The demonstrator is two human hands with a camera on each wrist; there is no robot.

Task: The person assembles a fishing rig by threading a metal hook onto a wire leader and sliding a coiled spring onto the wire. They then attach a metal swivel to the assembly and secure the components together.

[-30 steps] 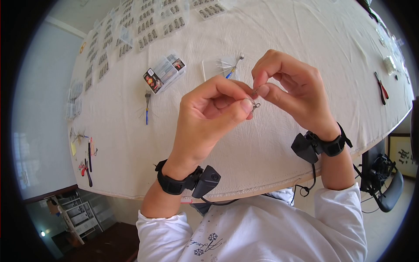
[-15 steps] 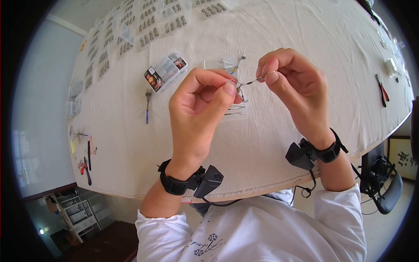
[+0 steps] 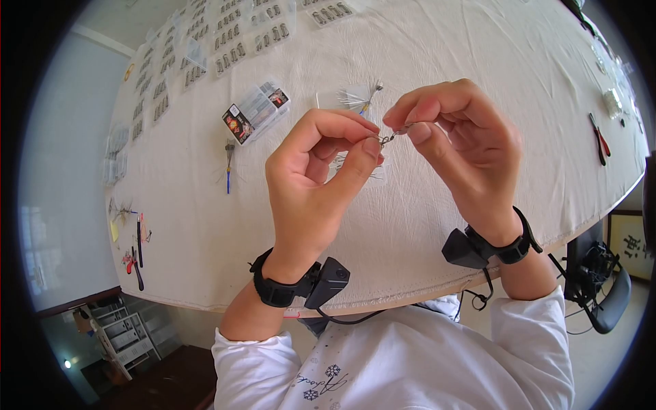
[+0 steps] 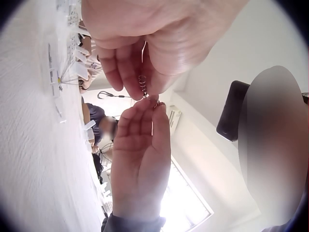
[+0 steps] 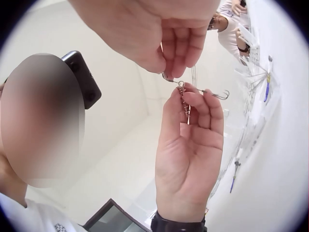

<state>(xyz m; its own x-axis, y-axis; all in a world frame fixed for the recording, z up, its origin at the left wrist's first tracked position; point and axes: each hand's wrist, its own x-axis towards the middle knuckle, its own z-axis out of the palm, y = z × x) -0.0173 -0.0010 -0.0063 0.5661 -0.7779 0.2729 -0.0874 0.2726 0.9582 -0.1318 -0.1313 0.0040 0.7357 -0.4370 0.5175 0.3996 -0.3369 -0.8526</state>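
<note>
Over the table, my left hand (image 3: 311,171) pinches a small coiled metal spring (image 5: 185,102) between thumb and fingers. A fishhook (image 5: 223,95) sticks out beside the fingertips of that hand in the right wrist view. Opposite it, my right hand (image 3: 475,147) pinches a small metal swivel piece (image 5: 167,76), its thumb against its index finger. A ring at the spring's end lies right by the swivel piece, between both sets of fingertips. The left fingers partly cover the spring. Below the hands, a clear packet (image 3: 377,172) with thin dark wire pieces shows partly.
A clear box with a black and red label (image 3: 256,113) stands left of centre. Blue-ended bundles of wire bristles (image 3: 229,171) lie nearby. Pliers (image 3: 599,140) lie at right, red-handled pliers (image 3: 135,266) at left. Clear trays of metal parts (image 3: 229,58) fill the far left.
The hands were close together, then drew apart with the metal pieces stretched between them, and now stand closer again. The packet beneath, hidden at first, now shows partly.
</note>
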